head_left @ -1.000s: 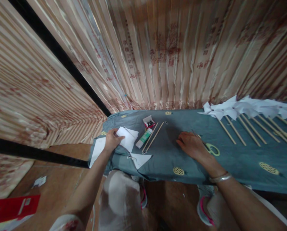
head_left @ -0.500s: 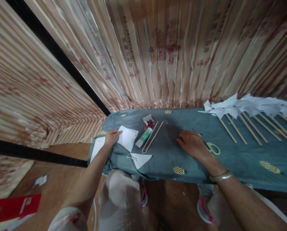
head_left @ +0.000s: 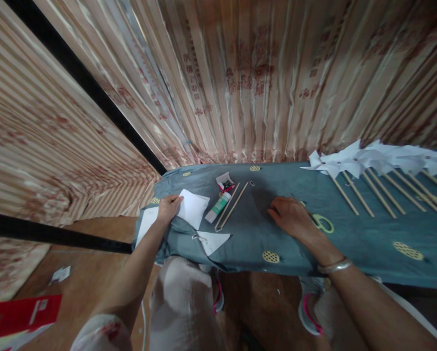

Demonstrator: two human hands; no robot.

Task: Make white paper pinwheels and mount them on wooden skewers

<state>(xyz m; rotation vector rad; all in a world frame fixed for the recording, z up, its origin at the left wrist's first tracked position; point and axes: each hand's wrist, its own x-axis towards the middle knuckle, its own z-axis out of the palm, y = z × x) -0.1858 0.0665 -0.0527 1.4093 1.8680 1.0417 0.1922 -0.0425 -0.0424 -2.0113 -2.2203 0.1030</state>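
Note:
My left hand (head_left: 169,207) pinches the left edge of a small stack of white paper squares (head_left: 192,207), thumb on top, at the left part of the cloth-covered table. My right hand (head_left: 287,214) rests on the cloth with its fingers curled under; whatever may be inside them is hidden. Beside it lie scissors with light green handles (head_left: 324,223), partly covered by the hand. Between my hands are a glue stick (head_left: 217,208), two thin wooden sticks (head_left: 234,204) and a small open box of dark pins or tacks (head_left: 226,183).
White paper pinwheels (head_left: 355,160) on wooden sticks lie in a row at the table's back right. A white paper triangle (head_left: 214,242) is near the front edge; another white sheet (head_left: 147,224) lies far left. Patterned curtains (head_left: 255,97) hang behind, with black poles (head_left: 90,90) at left.
The whole view has shifted very slightly. Both hands keep the same places relative to the paper and the scissors.

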